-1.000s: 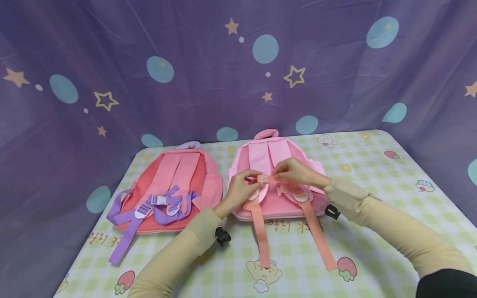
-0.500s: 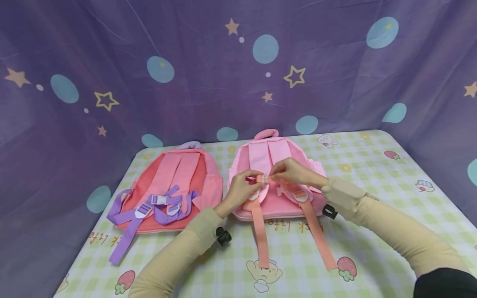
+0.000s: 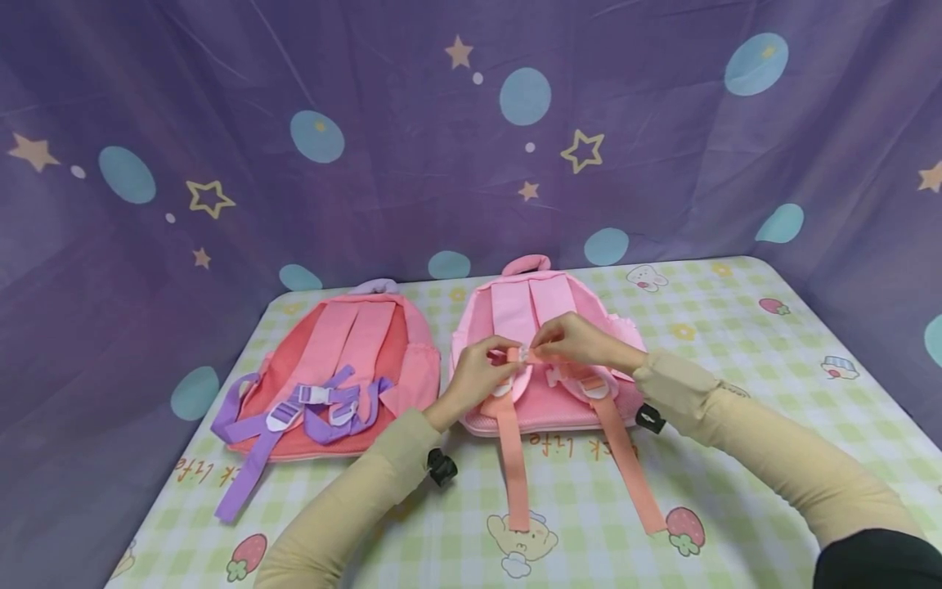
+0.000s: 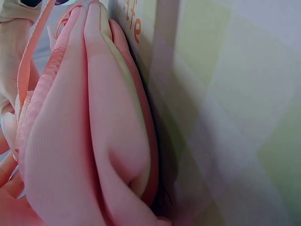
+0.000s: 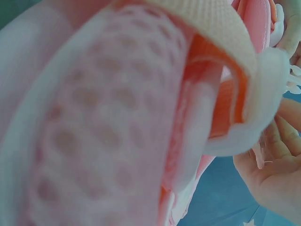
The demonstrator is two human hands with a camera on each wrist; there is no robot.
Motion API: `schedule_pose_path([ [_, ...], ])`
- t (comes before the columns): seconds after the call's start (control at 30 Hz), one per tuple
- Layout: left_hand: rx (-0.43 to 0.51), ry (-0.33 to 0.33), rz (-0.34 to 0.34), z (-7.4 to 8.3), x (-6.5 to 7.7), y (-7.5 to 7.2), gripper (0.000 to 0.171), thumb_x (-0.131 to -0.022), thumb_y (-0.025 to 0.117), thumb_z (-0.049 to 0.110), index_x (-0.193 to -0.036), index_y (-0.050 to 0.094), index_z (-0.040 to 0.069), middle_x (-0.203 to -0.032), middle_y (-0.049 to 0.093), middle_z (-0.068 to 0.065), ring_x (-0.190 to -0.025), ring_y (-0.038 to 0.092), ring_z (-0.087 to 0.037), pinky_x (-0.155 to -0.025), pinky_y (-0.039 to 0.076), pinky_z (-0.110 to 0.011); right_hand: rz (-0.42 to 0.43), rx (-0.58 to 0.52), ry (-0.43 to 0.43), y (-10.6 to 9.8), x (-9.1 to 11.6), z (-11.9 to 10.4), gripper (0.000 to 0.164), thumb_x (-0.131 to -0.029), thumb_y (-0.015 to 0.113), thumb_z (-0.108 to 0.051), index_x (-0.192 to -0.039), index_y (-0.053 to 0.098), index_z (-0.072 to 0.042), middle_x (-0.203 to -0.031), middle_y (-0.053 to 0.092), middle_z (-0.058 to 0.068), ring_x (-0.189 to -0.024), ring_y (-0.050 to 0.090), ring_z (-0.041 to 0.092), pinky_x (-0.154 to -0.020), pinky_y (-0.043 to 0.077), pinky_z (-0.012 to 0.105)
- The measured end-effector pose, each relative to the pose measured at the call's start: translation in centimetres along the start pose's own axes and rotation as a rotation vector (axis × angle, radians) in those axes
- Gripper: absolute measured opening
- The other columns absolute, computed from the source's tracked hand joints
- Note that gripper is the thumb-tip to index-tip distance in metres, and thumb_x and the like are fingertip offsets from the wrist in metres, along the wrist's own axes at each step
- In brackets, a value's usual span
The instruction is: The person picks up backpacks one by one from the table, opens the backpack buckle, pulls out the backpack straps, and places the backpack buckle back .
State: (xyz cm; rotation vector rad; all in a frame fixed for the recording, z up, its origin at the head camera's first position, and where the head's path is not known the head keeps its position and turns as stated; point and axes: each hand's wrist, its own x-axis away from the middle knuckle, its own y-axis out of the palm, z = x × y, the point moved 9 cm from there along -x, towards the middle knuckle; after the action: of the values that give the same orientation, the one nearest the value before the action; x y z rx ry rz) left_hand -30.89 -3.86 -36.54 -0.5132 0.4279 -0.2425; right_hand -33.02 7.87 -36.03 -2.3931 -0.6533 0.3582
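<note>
A light pink backpack [image 3: 511, 307] lies back side up on the table, its peach straps [image 3: 515, 466] trailing toward the front. Above its middle, my left hand [image 3: 474, 376] pinches a peach chest strap by the left side of a small pale side-release buckle [image 3: 523, 354]. From the right, my right hand [image 3: 581, 339] pinches the strap on the buckle's other side. Fingers partly cover the buckle, so I cannot tell whether its halves are locked. A mesh shoulder strap [image 5: 108, 122] and a white strap adjuster [image 5: 268, 103] fill much of the right wrist view.
To the left lies a coral-pink backpack [image 3: 331, 327] with purple straps [image 3: 253, 470] and a white buckle [image 3: 315, 396] on them. Both bags rest on a green checked tablecloth [image 3: 736, 368]. A purple curtain [image 3: 412, 164] hangs behind the table.
My right hand has shifted slightly left, toward the buckle and my left hand. The left hand stays nearly in place, and both backpacks lie as before.
</note>
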Motion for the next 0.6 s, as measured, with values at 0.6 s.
schedule_pose_path([
  [0.6,0.031,-0.062,-0.002,-0.4,0.2,-0.1,0.025,-0.074,0.071,0.010,-0.098,0.064,0.005,-0.087,0.061,-0.008,-0.079,0.057,-0.017,-0.063,0.048,-0.019,-0.009,0.020,0.027,-0.8,0.7,1.1,0.012,-0.080,0.062,-0.005,-0.088,0.068,0.000,-0.083,0.066,0.008,-0.068,0.053,0.012,-0.065,0.045,0.023],
])
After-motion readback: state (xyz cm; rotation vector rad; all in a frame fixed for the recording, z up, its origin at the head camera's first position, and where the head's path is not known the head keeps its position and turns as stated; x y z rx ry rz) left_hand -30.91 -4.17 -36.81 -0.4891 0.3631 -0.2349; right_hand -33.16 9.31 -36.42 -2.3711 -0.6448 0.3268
